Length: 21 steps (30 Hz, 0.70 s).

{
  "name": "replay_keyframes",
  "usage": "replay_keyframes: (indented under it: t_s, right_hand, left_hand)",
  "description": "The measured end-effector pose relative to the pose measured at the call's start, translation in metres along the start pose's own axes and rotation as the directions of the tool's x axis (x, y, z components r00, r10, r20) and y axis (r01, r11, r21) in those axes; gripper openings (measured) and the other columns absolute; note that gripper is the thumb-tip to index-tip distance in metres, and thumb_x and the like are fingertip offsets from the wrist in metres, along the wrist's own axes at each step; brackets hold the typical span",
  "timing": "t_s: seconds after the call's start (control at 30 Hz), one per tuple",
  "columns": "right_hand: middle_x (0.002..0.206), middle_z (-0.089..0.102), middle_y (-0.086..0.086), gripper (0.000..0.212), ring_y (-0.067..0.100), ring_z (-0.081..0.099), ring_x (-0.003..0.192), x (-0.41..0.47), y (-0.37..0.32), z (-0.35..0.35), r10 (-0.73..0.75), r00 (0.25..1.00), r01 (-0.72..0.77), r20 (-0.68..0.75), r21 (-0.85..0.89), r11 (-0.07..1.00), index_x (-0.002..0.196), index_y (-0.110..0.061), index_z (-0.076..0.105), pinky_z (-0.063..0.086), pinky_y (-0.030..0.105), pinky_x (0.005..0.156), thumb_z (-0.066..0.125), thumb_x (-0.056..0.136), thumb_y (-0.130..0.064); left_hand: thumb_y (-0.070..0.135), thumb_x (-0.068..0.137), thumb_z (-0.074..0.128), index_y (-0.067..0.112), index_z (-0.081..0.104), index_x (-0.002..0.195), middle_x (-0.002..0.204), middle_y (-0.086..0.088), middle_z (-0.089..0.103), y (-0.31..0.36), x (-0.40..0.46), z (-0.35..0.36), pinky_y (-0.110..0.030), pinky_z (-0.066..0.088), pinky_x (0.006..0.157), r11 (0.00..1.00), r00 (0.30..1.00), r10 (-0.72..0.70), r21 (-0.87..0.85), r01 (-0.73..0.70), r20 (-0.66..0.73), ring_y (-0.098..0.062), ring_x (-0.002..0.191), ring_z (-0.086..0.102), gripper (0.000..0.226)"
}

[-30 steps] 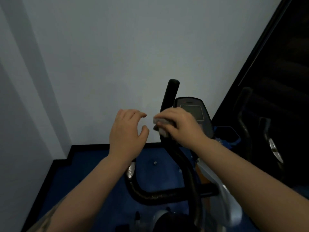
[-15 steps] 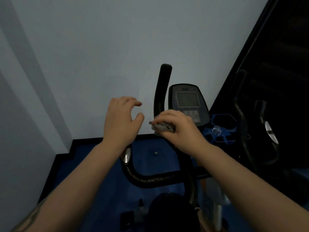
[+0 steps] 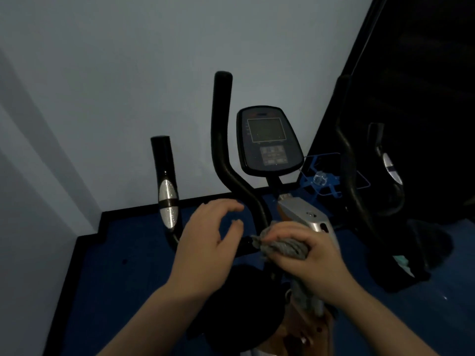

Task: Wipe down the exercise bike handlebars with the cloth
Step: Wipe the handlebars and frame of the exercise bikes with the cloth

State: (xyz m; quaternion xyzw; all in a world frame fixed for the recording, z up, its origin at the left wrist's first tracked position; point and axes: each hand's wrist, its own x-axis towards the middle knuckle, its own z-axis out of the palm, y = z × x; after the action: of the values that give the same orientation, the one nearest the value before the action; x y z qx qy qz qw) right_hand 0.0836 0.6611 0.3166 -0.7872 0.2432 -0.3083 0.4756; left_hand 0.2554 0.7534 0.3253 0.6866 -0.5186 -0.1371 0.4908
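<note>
Dim room: pale wall [image 3: 128, 73], blue floor [image 3: 123, 273]. Console [image 3: 268, 141] text unreadable. Right hand [image 3: 312, 255] gripped cloth [image 3: 280, 246] low on the handlebars [image 3: 223, 160]; left hand [image 3: 208, 242] hovered, fingers loosely spread, empty.

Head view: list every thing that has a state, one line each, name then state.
Cloth: bunched, pressed on the handlebar's lower bend.
Right hand: closed on the cloth.
Left hand: open, fingers curled, holding nothing.
Tall handlebar: upright, bare above the cloth.
Short grip: upright, untouched.
Console screen: dark, apparently off.
</note>
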Motion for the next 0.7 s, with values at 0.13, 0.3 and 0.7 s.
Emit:
replay_keyframes:
  t_s: [0.13,0.3,0.7]
  right_hand:
    - [0.099,0.072,-0.005,0.024,0.008,0.066,0.096,-0.013,-0.007,-0.014,0.101,0.99,-0.11,0.099,0.087,0.99,0.09,-0.016,0.076,0.048,0.014,0.081,0.077,0.071,0.0]
    - [0.103,0.066,-0.004,0.017,0.008,0.061,0.097,0.014,-0.007,-0.026,0.137,0.897,-0.255,-0.421,-0.237,0.937,0.1,-0.024,0.072,0.045,0.017,0.08,0.069,0.084,-0.022]
    - [0.106,0.062,-0.002,0.024,0.016,0.052,0.101,0.028,0.003,-0.026,0.018,0.995,-0.083,-0.095,-0.736,0.672,0.105,-0.022,0.07,0.038,0.023,0.077,0.061,0.084,-0.012]
  left_hand:
    - [0.032,0.09,0.05,0.034,0.058,0.117,0.105,0.036,0.049,0.003,-0.009,0.007,-0.029,0.038,0.103,0.994,0.998,-0.036,0.109,0.029,0.059,0.008,0.108,0.045,0.028]
    - [0.031,0.092,0.05,0.027,0.058,0.121,0.113,0.016,0.059,0.006,-0.009,0.008,-0.037,0.031,0.112,0.964,0.994,-0.058,0.264,0.032,0.091,0.001,0.106,0.043,0.03]
    - [0.027,0.091,0.053,0.024,0.063,0.116,0.093,0.036,0.041,0.012,-0.009,0.009,-0.044,0.037,0.108,0.95,0.994,-0.111,0.292,0.108,-0.004,-0.001,0.102,0.045,0.027]
